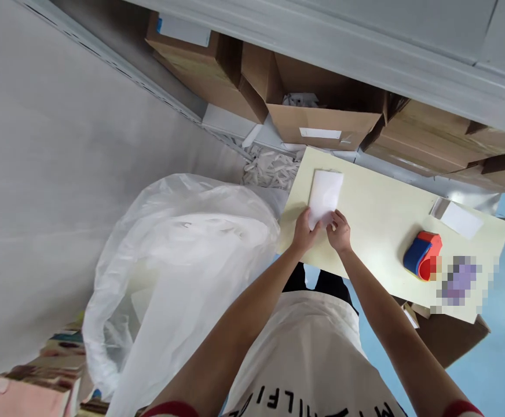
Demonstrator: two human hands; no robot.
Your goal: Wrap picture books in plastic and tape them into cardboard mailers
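A flat white rectangular packet (pixel 326 191) lies on the pale yellow tabletop (pixel 374 202), near its left end. I cannot make out whether it is a pouch or a folded sheet. My left hand (pixel 306 233) grips its near left corner, with the thumb along the edge. At the near right corner, the fingers of my right hand (pixel 339 233) are curled and pinch the edge. Both hands rest close together at the table's front side.
To the left stands a big clear plastic bag (pixel 122 231) with white sheet material. A red and blue tape dispenser (pixel 424 256) and a white stack (pixel 458 218) sit on the table's right. Cardboard boxes (pixel 322 119) line the back; paper scraps (pixel 270 168) lie beyond the table's left corner.
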